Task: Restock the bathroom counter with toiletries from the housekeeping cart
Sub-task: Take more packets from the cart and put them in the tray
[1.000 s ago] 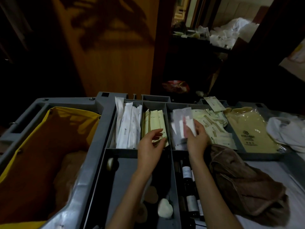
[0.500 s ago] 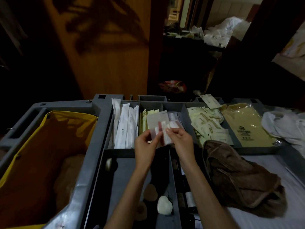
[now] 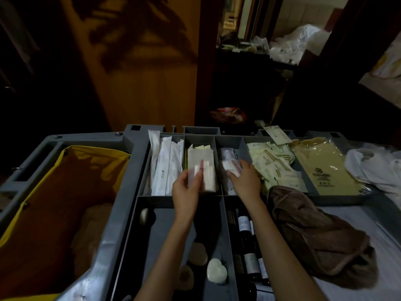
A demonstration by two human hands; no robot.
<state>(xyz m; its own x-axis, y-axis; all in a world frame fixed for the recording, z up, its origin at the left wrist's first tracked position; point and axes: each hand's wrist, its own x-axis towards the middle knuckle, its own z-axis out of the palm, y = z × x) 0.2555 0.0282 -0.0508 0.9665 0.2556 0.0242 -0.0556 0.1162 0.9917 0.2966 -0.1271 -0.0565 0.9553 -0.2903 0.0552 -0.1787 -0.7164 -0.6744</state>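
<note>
Well, the left hand [image 3: 186,192] holds up a clear packet [image 3: 200,170] of little white sticks, its fingers pinched on it, over the middle boxes near the far edge of the grey cart [image 3: 136,148]; the right hand [image 3: 246,183] lies on a pile of clear packets [image 3: 230,161] in the next box; I cannot tell if its fingers grip one; long white packets [image 3: 167,168] stand in a box nearer the left edge; a brown towel [image 3: 314,231] lies by the right edge; a yellow bag [image 3: 65,170] fills the left end.
</note>
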